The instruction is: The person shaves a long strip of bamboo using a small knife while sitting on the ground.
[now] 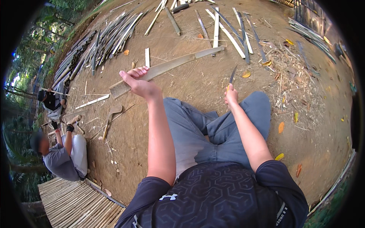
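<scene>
Soft daylight; black fisheye corners; edges strongly bent.

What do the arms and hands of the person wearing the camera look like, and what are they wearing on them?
The left hand and right hand are bare and ungloved. The left forearm and right forearm are bare too. Short, dark sleeves cover the upper arms.

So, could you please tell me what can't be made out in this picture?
All in the head view:
Knife: most of its handle is covered by the right hand.
Bamboo strip: the gripped part is hidden by the left hand.
Slatted platform: cut off by the lower edge.
Far person in black: too small to make out their hands.
</scene>
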`<action>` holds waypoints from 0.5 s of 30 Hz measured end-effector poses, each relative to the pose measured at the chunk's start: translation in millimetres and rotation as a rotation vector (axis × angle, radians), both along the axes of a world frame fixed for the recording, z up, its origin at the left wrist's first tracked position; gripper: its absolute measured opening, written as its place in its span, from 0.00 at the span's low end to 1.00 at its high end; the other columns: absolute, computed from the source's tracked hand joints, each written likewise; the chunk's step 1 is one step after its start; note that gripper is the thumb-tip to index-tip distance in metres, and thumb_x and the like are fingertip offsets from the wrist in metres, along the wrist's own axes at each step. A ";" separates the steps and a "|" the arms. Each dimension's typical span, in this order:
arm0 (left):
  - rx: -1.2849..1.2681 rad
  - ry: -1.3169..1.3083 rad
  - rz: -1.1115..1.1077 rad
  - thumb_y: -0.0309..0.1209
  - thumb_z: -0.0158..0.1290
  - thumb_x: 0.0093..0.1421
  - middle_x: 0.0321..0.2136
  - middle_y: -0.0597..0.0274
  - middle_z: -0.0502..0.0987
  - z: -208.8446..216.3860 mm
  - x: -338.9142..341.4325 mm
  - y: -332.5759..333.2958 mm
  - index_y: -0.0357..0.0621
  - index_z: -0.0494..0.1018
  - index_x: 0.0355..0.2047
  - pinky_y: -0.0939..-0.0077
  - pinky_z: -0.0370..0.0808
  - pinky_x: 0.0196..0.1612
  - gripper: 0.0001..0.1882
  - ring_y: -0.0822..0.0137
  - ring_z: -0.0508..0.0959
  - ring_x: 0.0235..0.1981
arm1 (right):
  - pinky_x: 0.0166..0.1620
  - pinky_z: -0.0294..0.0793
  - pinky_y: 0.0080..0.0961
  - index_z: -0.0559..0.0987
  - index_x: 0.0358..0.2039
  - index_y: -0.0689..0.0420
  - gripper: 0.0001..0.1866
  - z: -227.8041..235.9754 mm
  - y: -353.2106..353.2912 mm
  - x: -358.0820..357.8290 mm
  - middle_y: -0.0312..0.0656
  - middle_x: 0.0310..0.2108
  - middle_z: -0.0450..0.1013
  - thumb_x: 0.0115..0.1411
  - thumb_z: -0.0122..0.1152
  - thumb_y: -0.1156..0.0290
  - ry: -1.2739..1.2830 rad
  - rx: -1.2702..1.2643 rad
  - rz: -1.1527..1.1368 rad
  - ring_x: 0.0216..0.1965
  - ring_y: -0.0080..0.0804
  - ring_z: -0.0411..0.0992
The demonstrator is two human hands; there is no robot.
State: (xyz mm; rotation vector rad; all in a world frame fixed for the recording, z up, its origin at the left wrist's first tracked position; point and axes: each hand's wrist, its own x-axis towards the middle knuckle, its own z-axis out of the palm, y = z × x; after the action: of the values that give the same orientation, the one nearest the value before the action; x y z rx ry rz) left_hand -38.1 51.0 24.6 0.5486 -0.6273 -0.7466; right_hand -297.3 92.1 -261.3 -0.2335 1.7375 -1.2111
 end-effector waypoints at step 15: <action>-0.075 -0.248 -0.013 0.35 0.40 0.61 0.14 0.63 0.61 -2.6 -28.6 12.7 0.44 0.58 0.14 0.64 0.75 0.29 0.18 0.66 0.68 0.20 | 0.27 0.72 0.33 0.81 0.41 0.61 0.22 270.7 47.4 53.6 0.44 0.19 0.74 0.69 0.49 0.54 0.519 -0.366 0.753 0.20 0.33 0.74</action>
State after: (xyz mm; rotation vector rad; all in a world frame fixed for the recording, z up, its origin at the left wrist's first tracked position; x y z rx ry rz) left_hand -66.7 63.7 22.0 0.5724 -0.8861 -0.6694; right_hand -243.7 139.5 9.3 -1.3873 1.5784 -0.9170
